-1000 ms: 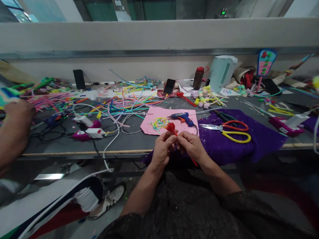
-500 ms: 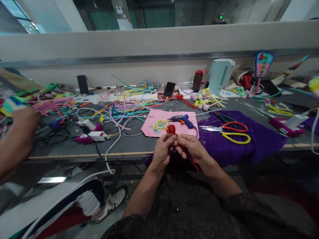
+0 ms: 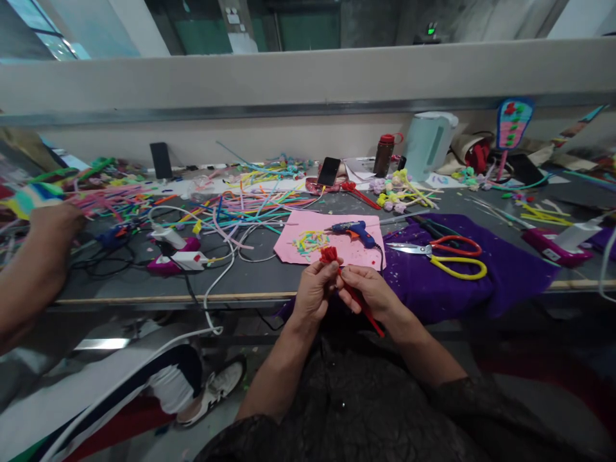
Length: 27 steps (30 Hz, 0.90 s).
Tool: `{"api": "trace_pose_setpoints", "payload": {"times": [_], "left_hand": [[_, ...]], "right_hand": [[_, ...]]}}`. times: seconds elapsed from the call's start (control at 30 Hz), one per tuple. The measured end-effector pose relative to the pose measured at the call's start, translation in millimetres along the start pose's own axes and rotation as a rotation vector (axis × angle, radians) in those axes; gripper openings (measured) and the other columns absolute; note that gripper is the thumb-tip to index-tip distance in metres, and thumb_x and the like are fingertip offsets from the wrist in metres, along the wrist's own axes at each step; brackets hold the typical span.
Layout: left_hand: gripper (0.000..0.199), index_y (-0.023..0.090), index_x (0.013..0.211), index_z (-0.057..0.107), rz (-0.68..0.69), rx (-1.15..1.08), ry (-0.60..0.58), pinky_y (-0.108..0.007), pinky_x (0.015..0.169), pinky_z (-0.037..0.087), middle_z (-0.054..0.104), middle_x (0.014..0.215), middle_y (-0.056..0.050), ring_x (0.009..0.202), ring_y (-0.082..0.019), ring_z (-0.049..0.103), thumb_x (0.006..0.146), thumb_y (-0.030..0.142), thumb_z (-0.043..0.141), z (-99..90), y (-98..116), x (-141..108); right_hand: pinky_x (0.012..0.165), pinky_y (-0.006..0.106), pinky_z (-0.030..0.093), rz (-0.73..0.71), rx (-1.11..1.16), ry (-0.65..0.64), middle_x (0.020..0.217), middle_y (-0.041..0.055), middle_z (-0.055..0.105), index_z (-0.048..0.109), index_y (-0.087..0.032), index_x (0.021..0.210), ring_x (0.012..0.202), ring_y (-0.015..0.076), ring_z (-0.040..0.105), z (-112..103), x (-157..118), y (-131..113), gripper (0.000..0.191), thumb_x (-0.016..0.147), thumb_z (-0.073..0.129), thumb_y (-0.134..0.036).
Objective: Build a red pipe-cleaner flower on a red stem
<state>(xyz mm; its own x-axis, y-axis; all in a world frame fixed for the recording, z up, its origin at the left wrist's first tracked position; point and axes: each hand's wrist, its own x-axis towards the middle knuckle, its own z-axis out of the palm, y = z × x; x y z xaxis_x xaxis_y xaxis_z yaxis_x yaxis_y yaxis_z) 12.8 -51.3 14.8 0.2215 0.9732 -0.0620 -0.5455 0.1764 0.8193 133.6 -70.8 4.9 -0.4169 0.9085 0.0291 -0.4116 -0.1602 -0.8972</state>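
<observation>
A person's two bare hands are working close together at the near edge of a dark counter [image 3: 250, 273]. The left hand [image 3: 312, 292] is grasping a red tuft [image 3: 329, 255] at its base, thumb against fingers, so that the tuft is standing up just above the fingertips. The right hand [image 3: 366, 289] is pinching the red stem [image 3: 373, 317] just beside it. Compared with one second ago, more of that stem is showing below the right fingers, its loose end slanting down toward the lap; the lower right fingers are now showing beneath the thumb, and the tuft is looking more bunched. Just beyond the fingers, a pink sheet [image 3: 293, 224] is lying flat, carrying short yellow and green pieces [image 3: 308, 242] and a blue glue gun [image 3: 359, 232], all staying in place. To the right of the fingers, scissors [image 3: 423, 249] with one red and one yellow handle are resting on a purple cloth [image 3: 428, 292], unmoved. Well to the left of the fingers, a co-worker's hand [image 3: 58, 224] is holding something striped [image 3: 36, 197], sitting slightly farther right than before.
</observation>
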Motion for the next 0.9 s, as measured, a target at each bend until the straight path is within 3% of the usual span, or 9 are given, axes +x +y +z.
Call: {"api": "trace_pose_setpoints", "payload": {"times": [0.13, 0.33, 0.6, 0.77, 0.9], "left_hand": [[0.036, 0.01, 0.084, 0.067, -0.036, 0.031, -0.031, -0.014, 0.039, 0.031, 0.055, 0.048, 0.002, 0.04, -0.005, 0.046, 0.055, 0.028, 0.076, -2.6, 3, -3], [0.057, 0.017, 0.106, 0.062, -0.008, 0.057, -0.163, -0.016, 0.038, 0.031, 0.066, 0.092, -0.008, 0.043, -0.003, 0.048, 0.053, 0.03, 0.077, -3.8, 17, -7], [0.037, 0.015, 0.094, 0.066, 0.031, 0.043, -0.119, -0.014, 0.037, 0.028, 0.064, 0.077, -0.003, 0.039, 0.0, 0.04, 0.059, 0.02, 0.074, -2.7, 17, -6], [0.037, 0.015, 0.092, 0.067, 0.01, 0.051, -0.096, -0.014, 0.037, 0.03, 0.064, 0.074, -0.002, 0.04, 0.0, 0.041, 0.056, 0.02, 0.075, -1.2, 19, -6], [0.048, 0.018, 0.102, 0.064, -0.003, 0.083, -0.131, -0.015, 0.038, 0.029, 0.064, 0.081, -0.003, 0.042, -0.002, 0.044, 0.055, 0.021, 0.075, 0.8, 20, -7]], "right_hand": [[0.031, 0.016, 0.024, -0.003, 0.0, -0.01, 0.043, -0.0053, 0.054, 0.055, -0.015, 0.072, 0.028, 0.004, 0.039, -1, -2, 1, 0.027, 0.082, 0.052, -0.04], [0.031, 0.017, 0.025, 0.05, 0.038, -0.067, 0.043, -0.005, 0.053, 0.055, -0.015, 0.071, 0.027, 0.0042, 0.038, -5, -7, -5, 0.028, 0.08, 0.053, -0.041], [0.03, 0.017, 0.024, 0.081, 0.037, -0.076, 0.042, -0.0056, 0.053, 0.055, -0.016, 0.071, 0.027, 0.0042, 0.038, -8, -8, -3, 0.026, 0.08, 0.053, -0.041], [0.029, 0.017, 0.022, 0.081, 0.023, -0.083, 0.041, -0.0056, 0.053, 0.054, -0.015, 0.071, 0.026, 0.0045, 0.038, -9, -7, -2, 0.029, 0.079, 0.054, -0.043], [0.029, 0.016, 0.022, 0.042, 0.042, -0.07, 0.043, -0.0053, 0.054, 0.053, -0.016, 0.071, 0.026, 0.0042, 0.039, -10, -9, -3, 0.03, 0.077, 0.056, -0.045]]}}
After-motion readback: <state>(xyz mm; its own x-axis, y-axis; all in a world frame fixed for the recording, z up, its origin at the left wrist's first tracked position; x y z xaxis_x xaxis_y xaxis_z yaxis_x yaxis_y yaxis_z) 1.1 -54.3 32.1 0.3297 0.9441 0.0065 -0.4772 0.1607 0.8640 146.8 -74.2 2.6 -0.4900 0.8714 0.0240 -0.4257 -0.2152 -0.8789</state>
